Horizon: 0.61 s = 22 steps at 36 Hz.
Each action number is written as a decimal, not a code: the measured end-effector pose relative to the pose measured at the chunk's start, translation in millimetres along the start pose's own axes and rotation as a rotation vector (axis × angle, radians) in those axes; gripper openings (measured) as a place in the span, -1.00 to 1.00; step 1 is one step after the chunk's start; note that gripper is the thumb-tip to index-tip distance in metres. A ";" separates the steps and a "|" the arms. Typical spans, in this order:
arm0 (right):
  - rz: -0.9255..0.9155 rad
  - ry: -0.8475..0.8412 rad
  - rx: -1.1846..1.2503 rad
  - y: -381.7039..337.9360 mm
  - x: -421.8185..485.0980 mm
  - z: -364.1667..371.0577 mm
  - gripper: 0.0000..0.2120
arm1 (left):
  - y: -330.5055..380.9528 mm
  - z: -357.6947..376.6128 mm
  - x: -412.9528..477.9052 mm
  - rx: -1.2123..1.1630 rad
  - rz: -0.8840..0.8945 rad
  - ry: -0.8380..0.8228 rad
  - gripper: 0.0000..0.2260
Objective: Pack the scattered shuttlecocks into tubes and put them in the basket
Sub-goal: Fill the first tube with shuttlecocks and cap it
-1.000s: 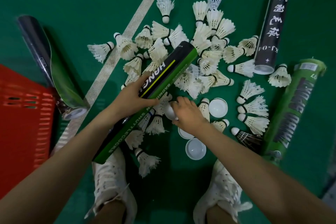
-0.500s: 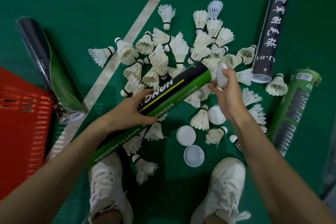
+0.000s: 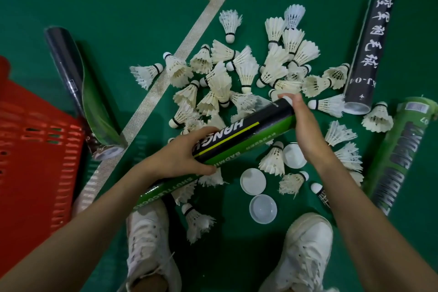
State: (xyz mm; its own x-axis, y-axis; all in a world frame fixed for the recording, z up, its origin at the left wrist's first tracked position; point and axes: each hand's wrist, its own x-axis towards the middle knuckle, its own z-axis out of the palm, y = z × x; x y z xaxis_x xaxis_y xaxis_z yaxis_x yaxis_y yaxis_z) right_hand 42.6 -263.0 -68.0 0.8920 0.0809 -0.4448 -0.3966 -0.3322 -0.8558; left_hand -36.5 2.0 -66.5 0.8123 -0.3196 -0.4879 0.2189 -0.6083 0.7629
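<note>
Glossy printed cardboard: tube, gripped by left hand and right hand. Frayed white feather: shuttlecocks beyond both. Smooth white plastic: caps below right hand. Slotted red plastic: basket left of left hand. Matt green floor.

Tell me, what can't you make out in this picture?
Head view, the only one:
- Inside of the held tube: its opaque wall hides its contents.
- The tube's far end: the right hand covers it, so whether it is closed is unclear.
- The red basket: cut off by the left edge; inside unseen.
</note>
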 end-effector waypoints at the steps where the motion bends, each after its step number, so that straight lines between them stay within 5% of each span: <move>1: -0.006 0.020 0.000 1.0 -0.7 1.0 -0.56 | 0.2 1.2 -0.4 0.010 -0.002 0.007 -0.29; 7: -0.024 -0.057 0.017 -2.1 -0.2 20.4 -0.61 | 5.4 16.1 5.1 0.335 -0.008 0.031 -0.13; 22: -0.062 0.091 -0.056 0.0 -17.2 42.5 -0.67 | 12.6 20.3 7.2 0.559 -0.083 0.144 -0.19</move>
State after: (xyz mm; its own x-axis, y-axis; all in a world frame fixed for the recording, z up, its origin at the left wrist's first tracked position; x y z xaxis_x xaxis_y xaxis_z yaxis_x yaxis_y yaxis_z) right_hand 18.0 -224.4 -71.6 0.9316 0.0182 -0.3631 -0.3293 -0.3814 -0.8638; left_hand -38.8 -22.8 -69.0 0.8783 -0.1761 -0.4444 -0.0015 -0.9307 0.3658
